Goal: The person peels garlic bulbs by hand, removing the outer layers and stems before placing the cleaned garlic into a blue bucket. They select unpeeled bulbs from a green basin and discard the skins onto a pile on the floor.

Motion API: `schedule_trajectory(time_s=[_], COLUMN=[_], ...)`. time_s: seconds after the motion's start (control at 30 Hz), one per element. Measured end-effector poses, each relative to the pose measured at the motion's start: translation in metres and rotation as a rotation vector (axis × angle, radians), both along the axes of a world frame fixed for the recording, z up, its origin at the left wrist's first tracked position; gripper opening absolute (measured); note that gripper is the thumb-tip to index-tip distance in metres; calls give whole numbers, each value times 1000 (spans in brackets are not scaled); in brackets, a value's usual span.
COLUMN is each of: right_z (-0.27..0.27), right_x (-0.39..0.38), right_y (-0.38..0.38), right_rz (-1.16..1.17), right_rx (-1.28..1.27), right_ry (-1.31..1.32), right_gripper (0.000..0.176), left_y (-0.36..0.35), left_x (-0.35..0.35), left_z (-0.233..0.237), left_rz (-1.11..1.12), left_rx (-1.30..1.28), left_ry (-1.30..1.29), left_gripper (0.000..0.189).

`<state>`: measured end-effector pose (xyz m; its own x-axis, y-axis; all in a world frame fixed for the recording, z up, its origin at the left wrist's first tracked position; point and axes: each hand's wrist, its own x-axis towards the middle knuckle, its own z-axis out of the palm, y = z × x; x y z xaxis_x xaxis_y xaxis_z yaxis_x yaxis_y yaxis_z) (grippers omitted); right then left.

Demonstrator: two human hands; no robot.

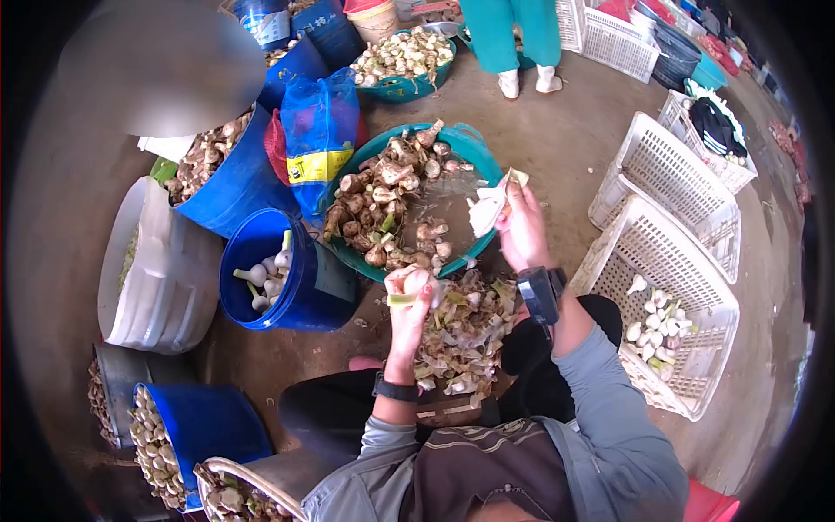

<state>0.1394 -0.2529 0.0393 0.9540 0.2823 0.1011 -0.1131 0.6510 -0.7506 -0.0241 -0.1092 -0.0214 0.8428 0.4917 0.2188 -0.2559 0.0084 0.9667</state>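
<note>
My left hand [410, 300] is closed around a garlic bulb [416, 282] whose pale green stem end sticks out to the left, by the near rim of a green basin [477, 143]. Unpeeled, soil-brown garlic [383, 196] fills much of that basin. Beyond the basin's right edge, my right hand [522, 228] is raised, its fingers pressed together on pale papery peel [488, 211]; whether a tool is among it cannot be made out. Loose garlic skins [465, 335] lie heaped on the floor between my legs.
A blue bucket [326, 283] with white bulbs stands left of the basin. White crates [600, 252] stand at the right, the nearest holding peeled garlic [658, 326]. More blue tubs [217, 196] line the left. Another person's teal-clad legs [511, 35] are beyond the basin.
</note>
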Motion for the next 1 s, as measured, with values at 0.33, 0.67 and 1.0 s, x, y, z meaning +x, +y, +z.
schedule_trajectory(time_s=[0.33,0.67,1.0], right_z=[27,11,-9], right_x=[-71,-62,-59], right_y=[34,25,31], right_rz=[118,96,567], right_rx=[-747,-893,-507], right_ry=[-988,-1188,-562], right_gripper=[18,13,10], left_y=[25,8,29], left_x=[-18,-15,-24], left_z=[35,36,46], left_rz=[72,-23,-361], left_rx=[114,26,-290], left_ry=[74,99,82], left_gripper=[61,62,53])
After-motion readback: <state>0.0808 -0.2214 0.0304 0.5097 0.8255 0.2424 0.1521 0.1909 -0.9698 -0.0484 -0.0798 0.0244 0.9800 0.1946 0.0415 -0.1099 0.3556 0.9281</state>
